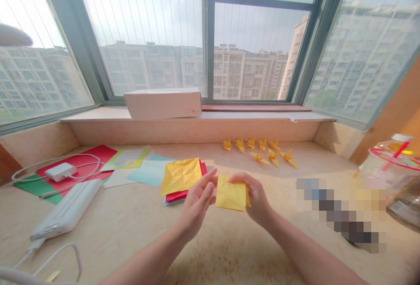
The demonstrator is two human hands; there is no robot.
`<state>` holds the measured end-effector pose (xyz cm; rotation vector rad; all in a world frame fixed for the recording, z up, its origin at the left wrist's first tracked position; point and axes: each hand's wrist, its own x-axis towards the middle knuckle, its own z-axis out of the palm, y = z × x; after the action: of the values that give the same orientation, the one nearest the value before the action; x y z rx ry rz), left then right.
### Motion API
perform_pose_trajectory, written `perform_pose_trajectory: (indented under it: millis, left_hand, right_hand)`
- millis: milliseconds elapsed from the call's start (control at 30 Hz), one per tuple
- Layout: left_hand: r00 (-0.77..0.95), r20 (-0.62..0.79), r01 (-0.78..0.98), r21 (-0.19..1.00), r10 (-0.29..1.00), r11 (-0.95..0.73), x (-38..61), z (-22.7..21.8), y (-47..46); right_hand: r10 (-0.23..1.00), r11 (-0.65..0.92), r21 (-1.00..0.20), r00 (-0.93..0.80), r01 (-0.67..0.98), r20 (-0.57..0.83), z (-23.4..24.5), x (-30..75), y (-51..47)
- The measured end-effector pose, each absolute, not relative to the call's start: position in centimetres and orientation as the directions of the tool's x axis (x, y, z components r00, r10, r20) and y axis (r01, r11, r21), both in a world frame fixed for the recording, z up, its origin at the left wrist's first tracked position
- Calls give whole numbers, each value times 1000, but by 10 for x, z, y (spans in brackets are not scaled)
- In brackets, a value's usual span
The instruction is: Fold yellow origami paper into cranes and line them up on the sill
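Note:
A yellow paper [231,194], folded into a small square, is held up over the tabletop in my right hand [256,195]. The right thumb lies across its upper right corner, and the fingers behind are mostly hidden. At the paper's left edge is my left hand [198,197], its fingers stretched out and apart; whether the fingertips touch the paper I cannot tell. Just left of that hand lies a stack of paper sheets, with a creased gold-yellow sheet [182,175] on top and red and blue ones under it. Several folded yellow paper cranes [260,157] stand farther back on the right.
A white power strip [67,210], a white charger [61,171] with cable, and loose coloured sheets [149,170] lie at left. On the window ledge sits a white box [164,103]. A blurred-out object [341,215] and a clear red-rimmed container [377,171] are at right.

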<state>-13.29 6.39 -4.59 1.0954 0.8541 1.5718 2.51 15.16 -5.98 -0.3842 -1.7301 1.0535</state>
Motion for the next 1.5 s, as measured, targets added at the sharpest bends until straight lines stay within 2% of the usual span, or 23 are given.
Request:
perform_pose_trajectory:
  millis: [67,167,333,467,567,667,733,900,1067,1200,1300,1400,1500]
  left_hand:
    - [-105,127,-261,954,986,-150,-133,-44,67]
    - [-146,81,-127,987,986,-100,-134,-42,71]
    - [-324,160,24,987,932,-161,-142,-44,75]
    - [-416,259,151,965,871,-215,-147,-41,74]
    - [-394,239,73,971,887,-230,-143,-37,71]
    - [-221,172,-115,973,960,-201,-137,-39,71]
    - [-133,146,-163,972,980,-167,-135,-43,72]
    - [-217,126,-59,988,968,-142,-138,-48,77]
    - [-311,154,-25,985,938,-170,-143,-43,77]
    - [-374,142,-157,964,916,-213,-144,-42,78]
    - [-263,104,-307,933,959,-186,-140,-42,77]
    - [-162,66,-329,937,985,-117,-136,-44,75]
    - [-237,33,-307,946,971,-107,-135,-46,76]
  right_hand:
    - [614,614,-761,-478,-210,628,-60,24,150]
    - [600,609,-775,-542,-168,589,-59,22,147]
    - [776,317,-935,-523,-162,353,-52,20,143]
    - [772,135,-970,-591,-203,232,-46,17,142]
    - [786,60,-982,-597,-181,158,-47,13,141]
    - [818,58,-981,-554,-184,152,-51,12,141]
    - [819,57,-981,-553,-184,152,-53,12,142]
    - [835,198,-973,-499,-121,232,-54,13,146]
    - [833,219,-973,-504,-78,228,-53,16,149]
    - [826,231,-972,-519,-48,222,-50,16,146]
    - [848,238,-968,-469,-79,247,-47,15,143]
    - [861,247,-965,-437,-85,259,-47,16,144]
    - [869,260,-963,-419,-66,263,-49,17,146]
